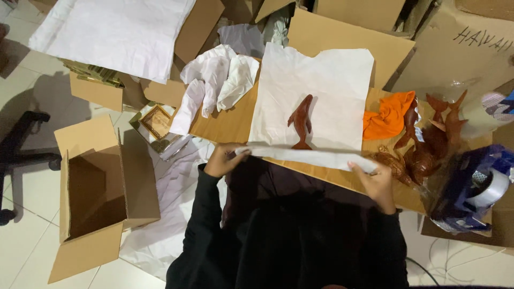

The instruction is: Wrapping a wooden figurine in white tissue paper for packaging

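A sheet of white wrapping paper (316,91) is spread on a brown cardboard surface (225,124), and a carved wooden dolphin (301,122) lies near its middle. The paper's near edge is folded up and pinched at one end by the left hand (224,159), fingers curled together, and at the other by the right hand (377,184). Beside the sheet are seen an orange cloth (386,119) and more wooden carvings (428,144)
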